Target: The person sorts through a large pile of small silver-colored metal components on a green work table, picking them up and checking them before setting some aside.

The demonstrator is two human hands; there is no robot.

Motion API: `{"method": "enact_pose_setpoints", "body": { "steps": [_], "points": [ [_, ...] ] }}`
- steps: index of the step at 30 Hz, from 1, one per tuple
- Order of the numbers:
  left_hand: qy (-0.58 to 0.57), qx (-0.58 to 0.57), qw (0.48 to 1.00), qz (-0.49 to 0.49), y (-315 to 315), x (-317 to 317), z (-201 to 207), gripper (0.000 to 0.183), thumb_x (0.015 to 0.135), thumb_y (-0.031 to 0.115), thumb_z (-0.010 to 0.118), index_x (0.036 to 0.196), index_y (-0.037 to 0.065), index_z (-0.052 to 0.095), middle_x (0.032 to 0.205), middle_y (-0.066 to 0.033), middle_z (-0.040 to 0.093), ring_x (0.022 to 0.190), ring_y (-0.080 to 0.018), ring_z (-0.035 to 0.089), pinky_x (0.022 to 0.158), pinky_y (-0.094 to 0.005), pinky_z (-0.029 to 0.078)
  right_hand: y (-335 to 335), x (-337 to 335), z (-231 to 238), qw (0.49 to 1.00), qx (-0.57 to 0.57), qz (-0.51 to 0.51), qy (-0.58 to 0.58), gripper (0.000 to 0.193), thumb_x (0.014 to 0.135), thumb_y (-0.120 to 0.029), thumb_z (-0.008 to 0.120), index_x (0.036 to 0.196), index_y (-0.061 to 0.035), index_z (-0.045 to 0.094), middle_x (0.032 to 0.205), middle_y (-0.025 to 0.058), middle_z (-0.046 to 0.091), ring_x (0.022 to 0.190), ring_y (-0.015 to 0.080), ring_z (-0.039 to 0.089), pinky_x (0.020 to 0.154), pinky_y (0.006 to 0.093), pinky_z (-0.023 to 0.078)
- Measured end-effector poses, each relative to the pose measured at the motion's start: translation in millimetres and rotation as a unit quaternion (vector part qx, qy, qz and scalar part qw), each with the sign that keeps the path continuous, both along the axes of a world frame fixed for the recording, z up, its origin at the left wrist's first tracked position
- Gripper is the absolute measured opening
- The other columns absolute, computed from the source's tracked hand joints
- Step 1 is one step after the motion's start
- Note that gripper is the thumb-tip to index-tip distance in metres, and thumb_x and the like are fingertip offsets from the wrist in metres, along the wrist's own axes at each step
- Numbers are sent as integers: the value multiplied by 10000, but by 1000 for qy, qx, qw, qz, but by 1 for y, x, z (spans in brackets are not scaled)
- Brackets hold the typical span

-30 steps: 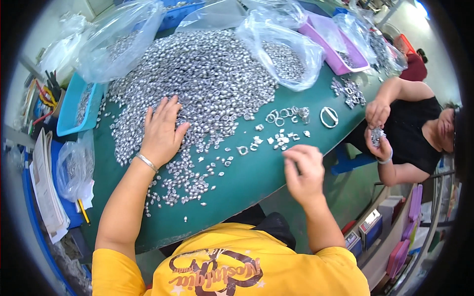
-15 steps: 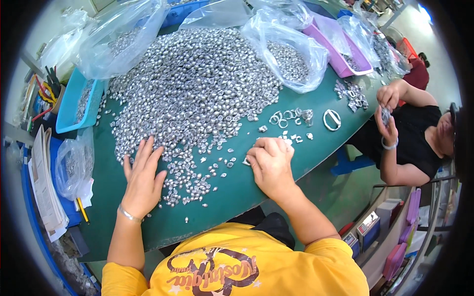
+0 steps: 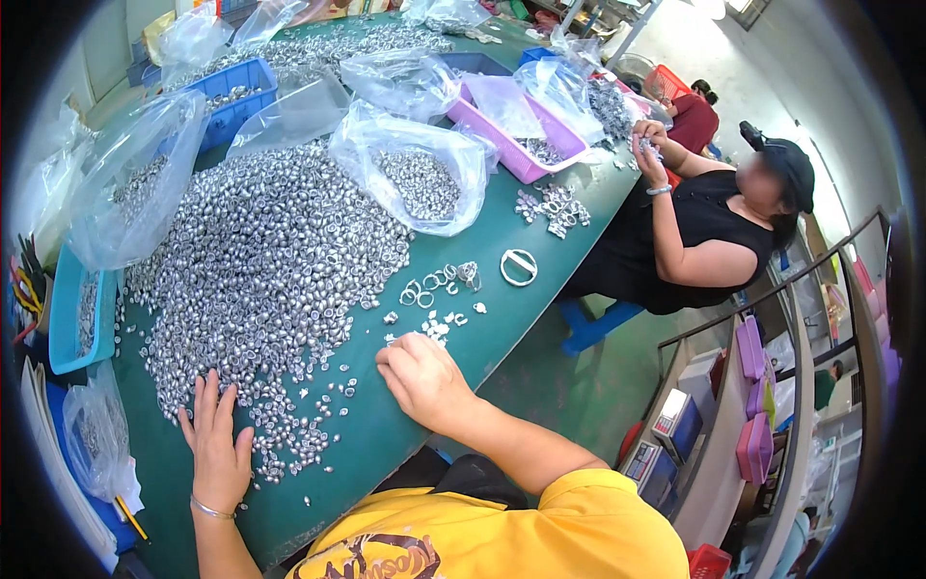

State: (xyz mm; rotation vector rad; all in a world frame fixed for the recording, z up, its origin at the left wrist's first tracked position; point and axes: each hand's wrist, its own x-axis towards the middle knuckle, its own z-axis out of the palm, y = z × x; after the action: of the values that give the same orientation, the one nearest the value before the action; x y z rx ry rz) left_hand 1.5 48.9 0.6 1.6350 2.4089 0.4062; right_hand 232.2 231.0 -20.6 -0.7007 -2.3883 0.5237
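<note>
A large heap of small silver metal pieces, rounded like little cups, [image 3: 270,251] covers the left part of the green table [image 3: 424,280]. My left hand [image 3: 218,449] lies open at the heap's near edge, fingers spread over the pieces. A loose scatter of them [image 3: 294,446] lies just right of it. My right hand [image 3: 424,384] rests on the table with its fingers curled closed; whatever they hold is hidden. Just beyond it are several small pale metal bits [image 3: 439,326], some silver rings [image 3: 424,291] and a larger ring with a crossbar [image 3: 519,268].
Clear plastic bags of metal pieces [image 3: 429,183], a purple tray [image 3: 531,169], a blue bin [image 3: 246,87] and a turquoise bin [image 3: 60,318] surround the heap. Across the right edge, a co-worker in black [image 3: 714,212] handles a small piece. Shelving [image 3: 694,463] stands at the right.
The view has swung right and up, so the table appears further left and more of the room shows. My left hand stays on the heap's edge; my right hand stays curled by the small bits.
</note>
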Motion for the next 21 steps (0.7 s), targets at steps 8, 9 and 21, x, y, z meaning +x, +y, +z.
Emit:
{"method": "enact_pose_setpoints", "body": {
  "steps": [8,9,21],
  "points": [
    [-5,-3,1000,-5,-2,-3,0,530,790,57,556,1297,27,402,1456,-163,258,1359,-353,198,1076,-569,79,4,-8,-5,1000,10,2,-27,159,757,-57,635,891,-9,561,901,147,512,809,316,538,716,382,457],
    [-10,-6,1000,-2,-2,-3,0,531,787,58,554,1294,24,401,1454,-167,258,1359,-355,196,1077,-568,73,4,-7,-5,1000,12,-1,-25,170,759,-58,634,903,-7,559,906,148,511,815,317,539,720,384,458],
    [-24,-18,1000,-5,0,2,0,508,801,96,534,1284,10,399,1453,-184,247,1364,-371,171,1064,-592,63,9,0,-10,997,3,-22,-69,177,759,-43,615,901,-4,519,876,154,479,812,327,518,703,398,449]
  ]
}}
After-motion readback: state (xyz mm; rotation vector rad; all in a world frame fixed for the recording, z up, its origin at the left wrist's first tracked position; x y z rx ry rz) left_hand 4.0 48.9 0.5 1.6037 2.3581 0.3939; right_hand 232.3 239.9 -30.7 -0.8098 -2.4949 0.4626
